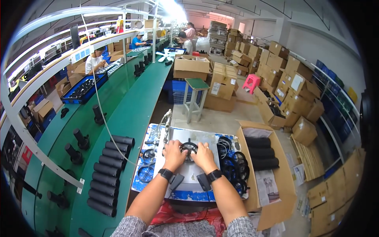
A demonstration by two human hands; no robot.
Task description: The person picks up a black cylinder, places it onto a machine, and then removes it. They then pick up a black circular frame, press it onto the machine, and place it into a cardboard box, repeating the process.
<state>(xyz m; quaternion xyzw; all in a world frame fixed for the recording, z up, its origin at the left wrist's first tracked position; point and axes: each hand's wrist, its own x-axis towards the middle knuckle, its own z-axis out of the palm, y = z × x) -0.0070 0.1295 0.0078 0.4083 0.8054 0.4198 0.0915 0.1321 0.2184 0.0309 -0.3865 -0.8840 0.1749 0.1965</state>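
A black round part with spokes (189,146) lies on the bare metal plate (189,172) in front of me. My left hand (173,154) grips its left edge, with the fingers curled round the rim. On the opposite edge my right hand (204,157) holds it in the same way. Part of the rim is hidden under my fingers. A metal fitting with a hose (167,123) stands just beyond my left hand. Several black rings (236,166) are heaped to the right of the plate, and another black ring (145,173) lies to its left.
Black tubes (103,184) lie in a row on the green bench (136,102) at my left, beneath a hanging white cable (103,114). An open carton (290,193) with black cylinders (262,152) stands at right. Beyond are a stool (197,83) and stacked cartons (276,71). Several people work farther off.
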